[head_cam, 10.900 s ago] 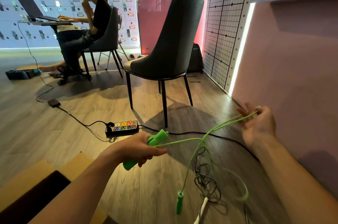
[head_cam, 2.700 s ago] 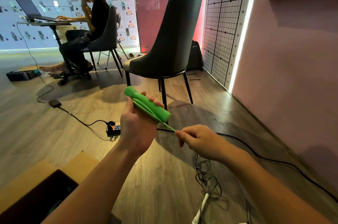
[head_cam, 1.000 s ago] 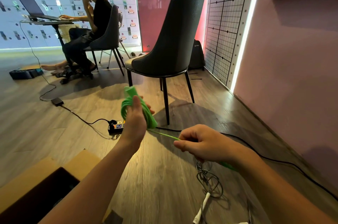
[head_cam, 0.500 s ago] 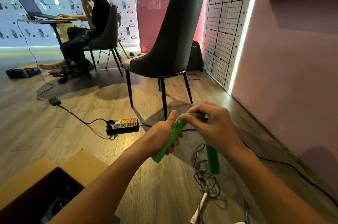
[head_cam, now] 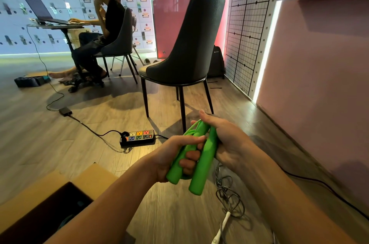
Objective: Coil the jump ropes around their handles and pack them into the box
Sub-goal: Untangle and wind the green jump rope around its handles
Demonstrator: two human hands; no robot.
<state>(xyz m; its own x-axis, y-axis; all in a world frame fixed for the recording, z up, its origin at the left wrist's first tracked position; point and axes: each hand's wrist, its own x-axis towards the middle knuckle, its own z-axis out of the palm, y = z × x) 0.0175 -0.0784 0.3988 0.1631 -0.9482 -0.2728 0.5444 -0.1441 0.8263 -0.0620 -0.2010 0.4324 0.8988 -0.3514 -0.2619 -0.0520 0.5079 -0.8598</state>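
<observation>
Green jump rope being held above wooden floor, two handles lying side by side, rope loops bunching at upper ends. Left hand gripping one handle, fingers curling round it. Right hand clasping other handle and loops. Cardboard box sitting open at lower left, apart from rope. Grey cord tangle lying on floor below hands.

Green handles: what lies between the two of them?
In the head view, curled fingers of the left hand lie between the green handles; the right hand holds the outer one.
</observation>
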